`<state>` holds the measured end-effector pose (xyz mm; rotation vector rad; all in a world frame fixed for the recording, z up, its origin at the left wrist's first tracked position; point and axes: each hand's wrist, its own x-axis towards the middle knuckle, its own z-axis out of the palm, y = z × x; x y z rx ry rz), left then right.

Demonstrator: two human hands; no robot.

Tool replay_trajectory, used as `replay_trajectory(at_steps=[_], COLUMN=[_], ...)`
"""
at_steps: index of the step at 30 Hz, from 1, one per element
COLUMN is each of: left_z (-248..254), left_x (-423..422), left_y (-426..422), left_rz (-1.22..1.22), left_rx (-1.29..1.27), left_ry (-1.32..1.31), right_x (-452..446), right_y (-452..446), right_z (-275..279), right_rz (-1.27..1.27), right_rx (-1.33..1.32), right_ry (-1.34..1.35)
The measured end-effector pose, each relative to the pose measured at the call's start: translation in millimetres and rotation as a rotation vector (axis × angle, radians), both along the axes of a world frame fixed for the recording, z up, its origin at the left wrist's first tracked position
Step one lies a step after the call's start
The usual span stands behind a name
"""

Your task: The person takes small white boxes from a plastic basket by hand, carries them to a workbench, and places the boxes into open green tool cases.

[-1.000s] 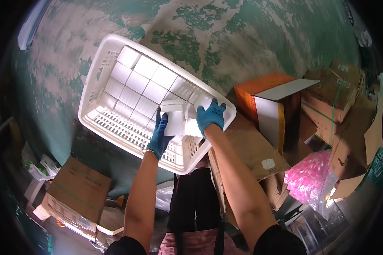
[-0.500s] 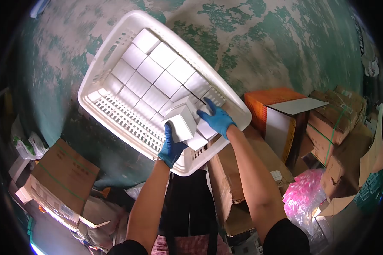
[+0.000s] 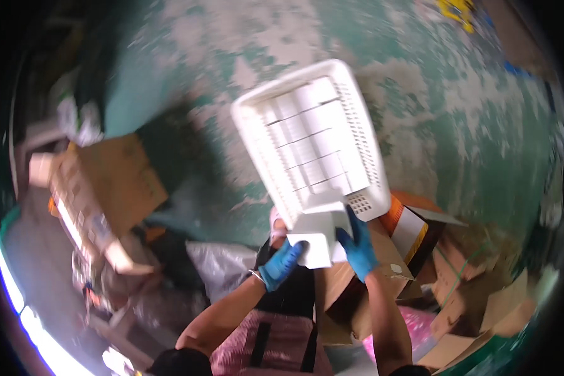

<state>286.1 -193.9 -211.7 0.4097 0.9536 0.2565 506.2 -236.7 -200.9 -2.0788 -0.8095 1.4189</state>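
Both my hands, in blue gloves, hold small white boxes [image 3: 311,239] above the near end of a white plastic basket [image 3: 365,135]. At least two boxes appear to be between the hands; blur hides exactly how many. My left hand [image 3: 282,266] grips from the left, its thumb on the near face. My right hand [image 3: 358,246] presses against the right side, fingers pointing up. Inside the basket, more white boxes [image 3: 319,133] lie packed in rows. The held boxes and hands cover part of the basket's near end.
Open cardboard boxes [image 3: 388,260] and an orange box [image 3: 410,233] stand at the right, with a pink bag [image 3: 407,327] below. A cardboard carton [image 3: 120,182] is at the left, and a grey plastic bag [image 3: 222,266] lies nearby. The floor is worn green.
My hands have drawn white boxes toward my body, off the near end of the basket. The view has turned, so the basket appears farther right and more upright.
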Motion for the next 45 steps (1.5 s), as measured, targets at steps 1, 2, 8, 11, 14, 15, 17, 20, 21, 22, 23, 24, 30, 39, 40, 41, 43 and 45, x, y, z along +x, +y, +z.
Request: replay_trajectory(at_steps=[1, 2, 8, 11, 14, 15, 17, 20, 21, 22, 23, 24, 30, 39, 40, 41, 43, 45], left_z=[40, 81, 271, 336, 372, 362, 392, 420, 428, 432, 436, 439, 467, 489, 488, 487, 488, 490], left_x=[-10, -24, -87, -118, -138, -130, -152, -167, -173, -177, -183, -189, -230, -247, -243, -239, -229, -226], left_y=[-7, -19, -97, -149, -209, -242, -271, -321, -339, -357, -376, -396, -537, -688, -701, -713, -741, -773], left_rz=[0.000, 0.006, 0.108, 0.258, 0.501, 0.667, 0.791, 1.018, 1.094, 1.166, 1.235, 1.298, 1.677, 2.165, 2.233, 2.304, 2.436, 2.563], left_rx=[-0.027, -0.057, 0.056, 0.067, 0.136, 0.216, 0.245, 0.289, 0.305, 0.317, 0.323, 0.335, 0.381, 0.293, 0.290, 0.284, 0.253, 0.233], left_ry=[-0.053, -0.104, -0.224, -0.211, -0.241, -0.285, -0.273, -0.244, -0.238, -0.229, -0.227, -0.226, -0.179, -0.185, -0.148, -0.106, -0.019, 0.060], right_x=[-6, -14, -66, -105, -143, -164, -202, -248, -265, -280, -295, -305, -409, -544, -559, -574, -593, -611], right_y=[10, 14, -56, -54, -66, -67, -76, -97, -108, -121, -135, -149, -266, -412, -426, -446, -488, -531], right_z=[56, 104, 280, 358, 399, 416, 444, 463, 470, 474, 476, 475, 480, 505, 493, 507, 506, 512], right_rz=[0.011, 0.027, 0.457, 0.644, 0.836, 0.846, 0.965, 1.160, 1.229, 1.289, 1.328, 1.390, 1.597, 2.076, 2.109, 2.194, 2.310, 2.412], right_rx=[-0.048, -0.108, 0.193, 0.175, 0.243, 0.236, 0.277, 0.374, 0.393, 0.409, 0.440, 0.497, 0.503, 0.714, 0.759, 0.802, 0.793, 0.819], right_ry=[0.067, 0.133, -0.191, -0.213, -0.254, -0.231, -0.177, -0.108, -0.104, -0.101, -0.080, -0.071, 0.160, 0.381, 0.469, 0.507, 0.591, 0.736])
